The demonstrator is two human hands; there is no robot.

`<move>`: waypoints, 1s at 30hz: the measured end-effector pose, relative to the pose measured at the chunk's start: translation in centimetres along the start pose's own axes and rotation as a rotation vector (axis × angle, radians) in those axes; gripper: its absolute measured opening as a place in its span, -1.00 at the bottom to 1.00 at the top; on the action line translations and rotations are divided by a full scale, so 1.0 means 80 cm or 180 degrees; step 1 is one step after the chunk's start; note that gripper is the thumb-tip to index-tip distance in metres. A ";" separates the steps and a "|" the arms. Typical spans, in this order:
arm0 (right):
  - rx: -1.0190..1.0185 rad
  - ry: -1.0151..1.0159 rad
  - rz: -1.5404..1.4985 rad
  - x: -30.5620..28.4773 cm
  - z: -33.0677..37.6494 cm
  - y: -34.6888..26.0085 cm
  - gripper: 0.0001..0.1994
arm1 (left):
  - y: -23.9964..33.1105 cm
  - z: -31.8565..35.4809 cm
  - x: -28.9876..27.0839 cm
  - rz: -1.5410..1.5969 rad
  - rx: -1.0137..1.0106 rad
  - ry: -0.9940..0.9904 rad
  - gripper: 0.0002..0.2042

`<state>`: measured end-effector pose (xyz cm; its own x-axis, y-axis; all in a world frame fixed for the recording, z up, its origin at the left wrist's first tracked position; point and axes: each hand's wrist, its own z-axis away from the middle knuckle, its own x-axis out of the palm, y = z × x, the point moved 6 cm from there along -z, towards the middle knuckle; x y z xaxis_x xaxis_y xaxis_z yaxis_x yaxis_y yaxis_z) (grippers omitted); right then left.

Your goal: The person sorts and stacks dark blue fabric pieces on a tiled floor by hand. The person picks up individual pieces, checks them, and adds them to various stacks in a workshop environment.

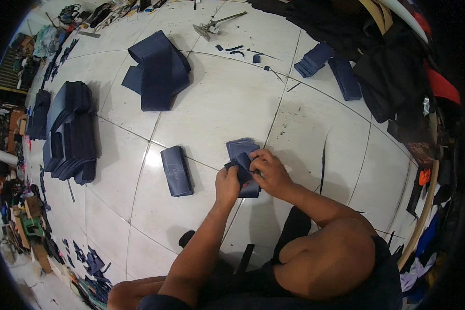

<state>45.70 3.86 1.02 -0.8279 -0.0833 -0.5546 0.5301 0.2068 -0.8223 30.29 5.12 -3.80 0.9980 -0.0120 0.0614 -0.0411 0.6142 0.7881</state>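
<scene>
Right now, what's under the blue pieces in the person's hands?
Under the small blue stack held by the left hand and right hand lies white tiled floor. The hands and stack cover whatever lies directly beneath.

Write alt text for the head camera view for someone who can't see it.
Seen from above, a person's left hand and right hand hold a small stack of dark blue pieces over a white tiled floor. More dark blue stacks lie around.

No packages, labels, signs or screens can be made out; the clutter at the edges is too blurred.
</scene>
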 end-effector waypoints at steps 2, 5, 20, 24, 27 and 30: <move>0.0062 0.0050 -0.0059 0.003 0.004 -0.006 -0.82 | 0.001 -0.002 0.000 -0.0103 0.0003 -0.0214 -0.70; -0.0052 0.0397 -0.0527 0.005 0.007 -0.016 -0.81 | 0.006 0.003 0.002 -0.0074 -0.0007 -0.0161 -0.68; -0.0078 0.0141 0.1362 -0.010 -0.003 -0.001 -0.65 | 0.012 0.006 0.003 -0.0071 -0.0059 -0.0160 -0.73; -0.0090 0.0018 0.1017 0.006 -0.003 0.011 -0.74 | 0.007 0.001 0.002 0.0053 -0.0054 -0.0222 -0.74; 0.0161 -0.0031 0.0161 0.001 -0.006 0.003 -0.80 | 0.005 0.002 0.001 -0.0018 -0.0024 -0.0070 -0.75; -0.0056 -0.0097 -0.0203 0.011 0.000 -0.018 -0.82 | 0.014 0.008 -0.003 -0.0238 0.0079 -0.0046 -0.69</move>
<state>44.26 3.46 1.70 -0.8538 -0.1264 -0.5050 0.4729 0.2173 -0.8539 30.00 5.32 -2.53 0.9976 -0.0687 0.0106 0.0321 0.5913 0.8058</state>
